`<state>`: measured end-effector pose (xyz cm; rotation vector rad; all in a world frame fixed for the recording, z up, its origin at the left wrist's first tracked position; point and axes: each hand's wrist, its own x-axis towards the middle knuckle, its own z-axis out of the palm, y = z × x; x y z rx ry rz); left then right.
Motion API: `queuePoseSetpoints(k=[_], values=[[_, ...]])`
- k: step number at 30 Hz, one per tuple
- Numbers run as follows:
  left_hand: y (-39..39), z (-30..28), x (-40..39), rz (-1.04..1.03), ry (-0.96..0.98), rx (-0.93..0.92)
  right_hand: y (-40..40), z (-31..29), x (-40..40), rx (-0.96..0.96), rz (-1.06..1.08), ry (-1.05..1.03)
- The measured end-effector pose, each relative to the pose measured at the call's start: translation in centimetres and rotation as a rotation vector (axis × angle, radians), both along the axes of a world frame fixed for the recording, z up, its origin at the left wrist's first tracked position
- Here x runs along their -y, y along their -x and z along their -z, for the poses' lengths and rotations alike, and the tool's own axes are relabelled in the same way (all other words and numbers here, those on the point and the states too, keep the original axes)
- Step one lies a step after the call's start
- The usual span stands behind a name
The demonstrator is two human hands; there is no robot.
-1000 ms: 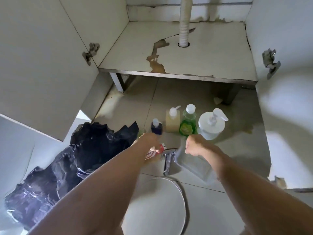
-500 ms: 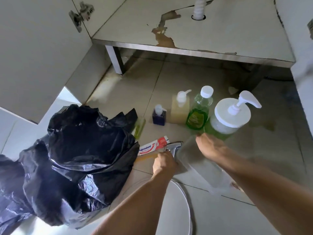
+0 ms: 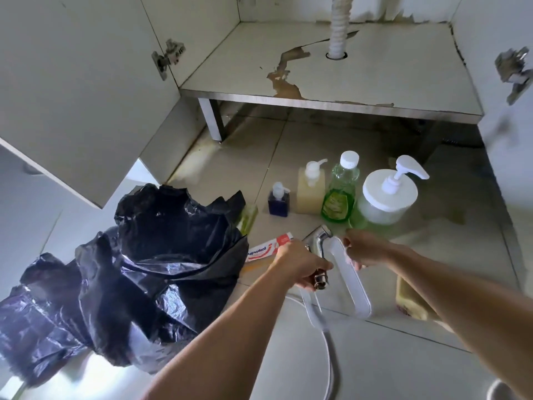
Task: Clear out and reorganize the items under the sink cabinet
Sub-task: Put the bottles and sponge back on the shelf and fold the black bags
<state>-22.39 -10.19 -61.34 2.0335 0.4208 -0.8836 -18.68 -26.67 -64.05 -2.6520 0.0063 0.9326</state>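
on the floor tiles: a chrome sprayer head (image 3: pixel 317 243) and a clear plastic tray (image 3: pixel 350 280) are lifted just in front of the open sink cabinet (image 3: pixel 375 76).
left hand (image 3: pixel 301 264): fingers curled round the sprayer's handle, gripping it.
sprayer axis: long axis runs away from the person, nozzle end pointing toward the bottles, threaded end toward the person with a hose (image 3: pixel 328 359) trailing down.
right hand (image 3: pixel 364 249): pinches the far end of the tray.
tray axis: long and narrow, tipped on edge, running from the hand back toward the person; what it holds cannot be told.
bottle row: small blue pump bottle (image 3: pixel 278 200), yellow pump bottle (image 3: pixel 311 192), green bottle (image 3: pixel 340 197) with a white cap, big pump dispenser (image 3: pixel 386 200) holding green liquid, all upright side by side.
toothpaste box (image 3: pixel 266 249): flat on the floor, beside the black bin bag (image 3: pixel 138 261).
cabinet floor: peeling, with a white drain pipe (image 3: pixel 340 27) through it.
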Motion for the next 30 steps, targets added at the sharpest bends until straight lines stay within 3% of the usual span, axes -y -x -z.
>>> queuePoseSetpoints(k=[4, 7, 10, 14, 16, 19, 24, 30], values=[[2.4, 2.7, 1.2, 0.151, -0.207, 0.119, 1.0, 0.3, 0.0, -0.072, 0.121, -0.071], [2.9, 3.7, 0.9, 0.200, -0.246, 0.151, 1.9, 1.1, -0.1, -0.069, 0.158, -0.061], [1.5, 3.5, 0.3, 0.289, -0.272, 0.169, 1.9, 1.1, -0.2, -0.129, 0.138, -0.036], [-3.0, 3.5, -2.1, 0.278, -0.397, 0.351, 1.3, 1.1, -0.2, -0.210, 0.092, -0.021], [-4.5, 4.1, -4.0, 0.392, -0.531, 0.383, 1.0, 1.5, -0.1, -0.215, 0.068, -0.011], [-4.6, 6.1, -6.1, 0.644, -0.670, 0.276, 0.7, 2.1, 0.2, -0.274, 0.056, -0.015], [-3.7, 7.8, -6.3, 0.677, -0.765, 0.343, 0.2, 2.1, 0.8, -0.275, 0.064, -0.060], [-4.3, 7.1, -6.6, 0.654, -0.684, 0.358, -0.1, 2.5, 1.4, -0.298, 0.074, -0.041]])
